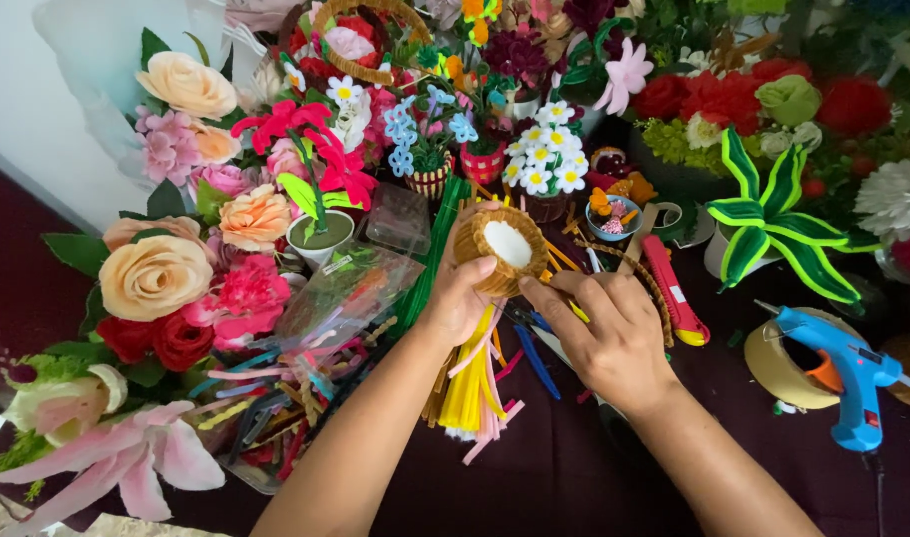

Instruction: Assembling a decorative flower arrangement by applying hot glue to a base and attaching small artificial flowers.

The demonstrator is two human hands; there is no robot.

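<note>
Dark table point(574, 477): left hand point(460, 298) grips a small woven basket point(500, 249) (white inside); right hand point(614, 333) pinches its rim.

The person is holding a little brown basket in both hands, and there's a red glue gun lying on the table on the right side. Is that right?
Almost. The glue gun is blue, not red, as the head view shows. The rest holds: the left hand and right hand both hold the little brown basket, and the gun lies on the table at the right.

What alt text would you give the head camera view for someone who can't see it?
Two bare hands work on a small brown woven basket: left hand grips it, right hand touches its rim. Artificial flowers, pipe cleaners and a blue glue gun surround them.
</note>
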